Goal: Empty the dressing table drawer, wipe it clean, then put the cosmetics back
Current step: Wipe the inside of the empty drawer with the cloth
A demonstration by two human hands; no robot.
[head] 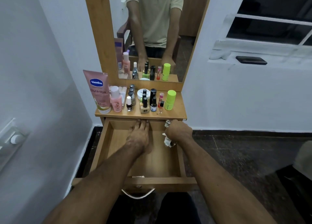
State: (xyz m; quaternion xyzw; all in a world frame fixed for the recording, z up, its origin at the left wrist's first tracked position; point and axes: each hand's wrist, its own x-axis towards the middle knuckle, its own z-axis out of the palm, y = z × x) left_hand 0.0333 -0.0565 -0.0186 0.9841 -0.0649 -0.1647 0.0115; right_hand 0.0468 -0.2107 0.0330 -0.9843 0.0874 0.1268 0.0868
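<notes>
The pulled-out drawer (140, 159) is bare. The left hand (139, 136) lies flat inside, fingers straight; the right hand (179, 130) clutches a soft, crumpled cloth (168, 142). Light, probably breakable bottles (144, 102) crowd the surface (179, 109); grip their bodies.

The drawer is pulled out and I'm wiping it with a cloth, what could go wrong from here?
1. The bottles stand crowded near the front edge of the table top, right above the drawer; the right hand, gripping the cloth just under that edge, might knock one in.
2. The left hand lies flat inside, so shutting the drawer could pinch it.
</notes>
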